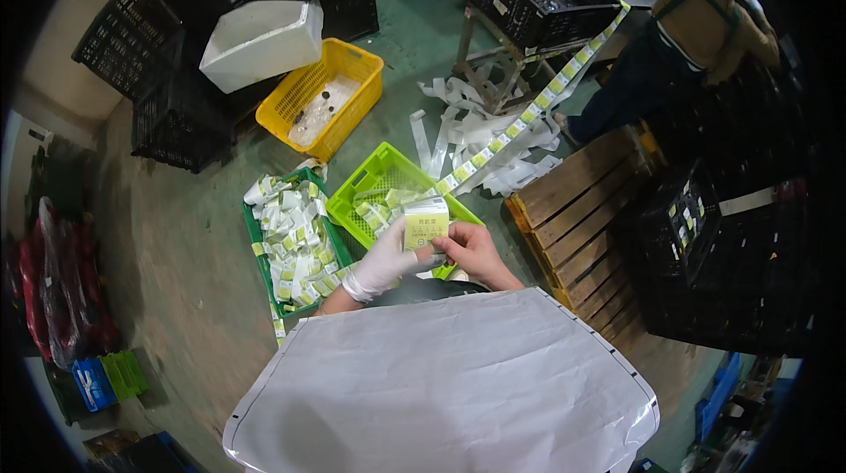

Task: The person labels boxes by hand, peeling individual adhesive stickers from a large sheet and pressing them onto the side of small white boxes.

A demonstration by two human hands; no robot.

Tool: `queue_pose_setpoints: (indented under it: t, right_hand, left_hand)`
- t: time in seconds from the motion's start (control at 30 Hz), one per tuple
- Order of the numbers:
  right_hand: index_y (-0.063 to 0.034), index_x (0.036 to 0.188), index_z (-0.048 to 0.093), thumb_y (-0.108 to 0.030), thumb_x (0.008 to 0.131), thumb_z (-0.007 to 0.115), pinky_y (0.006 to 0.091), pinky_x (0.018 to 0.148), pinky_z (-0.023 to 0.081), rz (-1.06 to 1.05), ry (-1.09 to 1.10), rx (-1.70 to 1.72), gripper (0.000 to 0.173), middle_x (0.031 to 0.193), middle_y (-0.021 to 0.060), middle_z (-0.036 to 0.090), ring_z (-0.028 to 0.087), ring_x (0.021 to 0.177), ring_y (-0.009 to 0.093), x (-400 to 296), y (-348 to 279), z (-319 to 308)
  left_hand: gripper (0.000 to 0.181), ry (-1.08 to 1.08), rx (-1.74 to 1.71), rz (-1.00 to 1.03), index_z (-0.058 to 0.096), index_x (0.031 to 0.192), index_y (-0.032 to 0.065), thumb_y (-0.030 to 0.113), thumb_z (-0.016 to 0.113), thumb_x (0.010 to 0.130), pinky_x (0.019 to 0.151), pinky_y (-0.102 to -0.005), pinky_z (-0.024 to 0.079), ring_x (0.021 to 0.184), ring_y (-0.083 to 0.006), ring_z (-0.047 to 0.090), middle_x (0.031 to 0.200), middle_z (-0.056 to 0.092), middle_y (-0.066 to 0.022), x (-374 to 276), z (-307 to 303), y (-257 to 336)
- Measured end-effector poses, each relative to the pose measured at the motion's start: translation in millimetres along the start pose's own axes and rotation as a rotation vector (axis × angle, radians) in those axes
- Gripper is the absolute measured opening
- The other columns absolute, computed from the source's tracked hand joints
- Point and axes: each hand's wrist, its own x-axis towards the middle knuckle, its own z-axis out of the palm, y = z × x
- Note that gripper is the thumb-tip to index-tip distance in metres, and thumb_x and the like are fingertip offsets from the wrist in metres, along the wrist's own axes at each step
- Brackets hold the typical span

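My left hand [383, 258], in a white glove, is closed on the left side of a folded stack of green-and-white printed labels [426, 225]. My bare right hand [472, 248] grips the lower right of that stack with thumb and fingers. Both hands are over a light green plastic crate [370, 172] with more label strips inside. From behind the stack a long label strip [529, 114] stretches up to the right, towards a metal-topped table. At my left, a dark green crate [250, 225] is heaped with loose label strips [294, 235].
A yellow crate [375, 86] and a white foam box [264, 43] stand ahead. White backing strips [456, 136] litter the floor by a stand with a black crate [529, 23]. At right are a wooden pallet [575, 222], stacked black crates [727, 274] and another person [707, 23].
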Motion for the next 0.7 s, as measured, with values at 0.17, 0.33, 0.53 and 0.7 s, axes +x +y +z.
queue_pose_setpoints:
  t: [0.17,0.33,0.53,0.7]
  right_hand:
    - [0.0016,0.088,0.061,-0.015,0.086,0.056,0.0197,0.049,0.040,-0.084,0.051,0.119,0.017,0.068,0.0008,0.058,0.049,0.055,0.005,-1.6,1.2,-15.8]
    - [-0.0006,0.089,0.060,-0.020,0.086,0.056,0.0189,0.049,0.039,-0.117,0.168,0.164,0.020,0.071,-0.0003,0.057,0.047,0.056,0.004,-17.0,-10.7,-51.2]
    - [-0.0018,0.088,0.060,-0.019,0.087,0.056,0.0187,0.049,0.039,-0.176,0.287,0.185,0.018,0.068,-0.0011,0.056,0.046,0.056,0.004,-34.0,-23.2,-72.8]
    - [-0.0005,0.090,0.059,-0.017,0.088,0.054,0.0190,0.049,0.038,-0.243,0.504,0.221,0.017,0.067,-0.0006,0.054,0.047,0.056,0.005,-63.5,-33.0,-102.1]
  left_hand:
    - [0.078,0.028,0.121,0.098,0.018,0.138,0.0032,0.000,0.060,0.072,0.094,-0.0288,0.037,0.110,-0.0172,0.047,0.127,0.042,-0.0107,-1.9,-17.6,-30.3]
    - [0.052,0.175,0.002,0.133,0.040,0.127,0.0013,-0.002,0.054,0.077,0.083,-0.0268,0.046,0.097,-0.0162,0.055,0.118,0.051,-0.0119,-25.5,-32.9,69.7]
    - [0.028,0.024,0.486,0.634,0.061,0.098,-0.0022,0.015,0.056,0.076,0.081,-0.0326,0.044,0.090,-0.0245,0.057,0.098,0.060,-0.0136,-92.2,-11.1,157.6]
    - [0.029,-0.670,0.879,0.749,0.065,0.092,0.0014,0.023,0.059,0.074,0.065,-0.0329,0.049,0.078,-0.0268,0.062,0.092,0.063,-0.0141,-87.1,18.3,192.2]
